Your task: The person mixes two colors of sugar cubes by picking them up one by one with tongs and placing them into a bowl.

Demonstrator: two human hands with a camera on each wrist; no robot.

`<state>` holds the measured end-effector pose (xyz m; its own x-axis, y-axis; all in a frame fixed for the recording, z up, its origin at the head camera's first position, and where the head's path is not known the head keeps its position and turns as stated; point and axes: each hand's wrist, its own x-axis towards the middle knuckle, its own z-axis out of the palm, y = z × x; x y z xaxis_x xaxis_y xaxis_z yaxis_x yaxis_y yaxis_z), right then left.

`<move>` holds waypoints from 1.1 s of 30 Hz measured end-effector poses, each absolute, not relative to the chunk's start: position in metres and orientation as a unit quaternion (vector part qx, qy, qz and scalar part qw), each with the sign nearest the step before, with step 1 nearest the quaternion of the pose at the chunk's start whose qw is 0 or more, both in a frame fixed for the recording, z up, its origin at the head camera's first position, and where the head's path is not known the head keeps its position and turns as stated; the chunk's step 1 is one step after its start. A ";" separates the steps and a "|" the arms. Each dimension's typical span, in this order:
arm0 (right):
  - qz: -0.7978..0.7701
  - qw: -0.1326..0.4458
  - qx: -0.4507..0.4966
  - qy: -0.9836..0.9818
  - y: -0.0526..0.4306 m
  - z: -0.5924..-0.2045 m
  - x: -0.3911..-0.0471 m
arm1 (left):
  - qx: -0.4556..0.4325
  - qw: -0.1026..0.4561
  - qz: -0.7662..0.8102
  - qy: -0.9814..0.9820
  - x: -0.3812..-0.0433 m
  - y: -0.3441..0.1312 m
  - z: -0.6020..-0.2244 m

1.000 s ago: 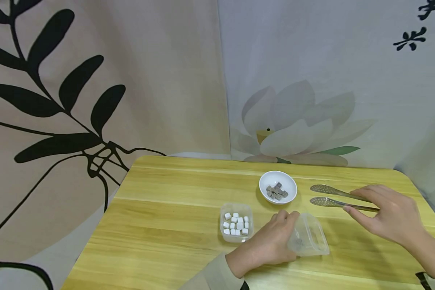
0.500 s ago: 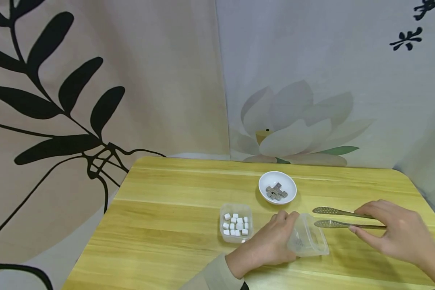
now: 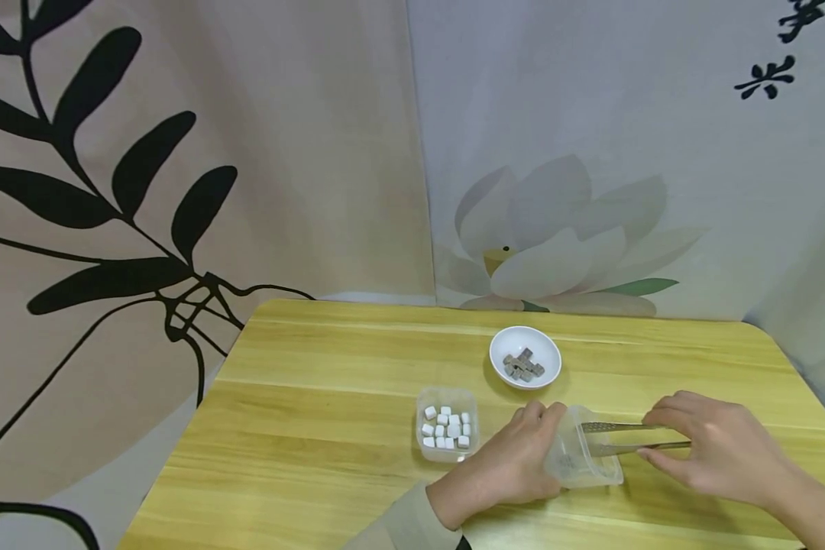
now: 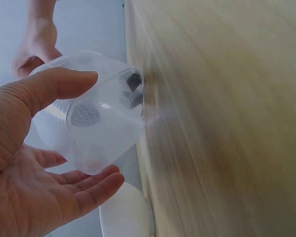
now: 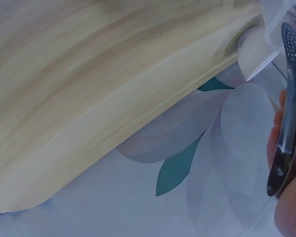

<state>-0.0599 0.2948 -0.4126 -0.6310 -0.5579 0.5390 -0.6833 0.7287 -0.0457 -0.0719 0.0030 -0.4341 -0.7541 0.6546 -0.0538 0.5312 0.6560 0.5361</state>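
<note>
My left hand (image 3: 505,462) grips a clear plastic container (image 3: 569,462), tipped on its side with its mouth facing right. Through its wall in the left wrist view, a couple of dark cubes (image 4: 133,81) show at the table side. Metal tongs (image 3: 626,426) with perforated tips are pinched between the thumb and fingers of my right hand (image 3: 722,451). Both tips are inside the container's mouth and stand apart; one perforated tip shows blurred through the plastic in the left wrist view. Nothing is visible between the tips.
Left of my left hand stands another clear container (image 3: 447,396) with several white cubes (image 3: 454,431). A white bowl (image 3: 500,340) holding several grey-brown cubes (image 3: 522,365) sits farther back. Everything rests on a wooden table (image 3: 302,412), with a printed curtain (image 3: 330,153) behind it.
The tongs in my right hand came down and toward the front, then moved left into the container's mouth. My left hand and the container have stayed in place.
</note>
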 end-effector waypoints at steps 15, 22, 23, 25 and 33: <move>0.099 0.199 0.400 -0.889 0.275 -0.416 -0.068 | 0.338 0.118 0.258 0.897 -0.073 0.002 -0.434; 0.099 0.194 0.410 -0.886 0.271 -0.419 -0.069 | 0.336 0.123 0.259 0.897 -0.073 0.002 -0.433; 0.100 0.194 0.410 -0.886 0.272 -0.419 -0.069 | 0.336 0.124 0.258 0.897 -0.073 0.002 -0.433; 0.103 0.194 0.411 -0.885 0.272 -0.421 -0.069 | 0.336 0.124 0.256 0.898 -0.073 0.002 -0.433; 0.117 0.213 0.390 -0.888 0.275 -0.420 -0.064 | 0.335 0.127 0.253 0.899 -0.073 0.002 -0.432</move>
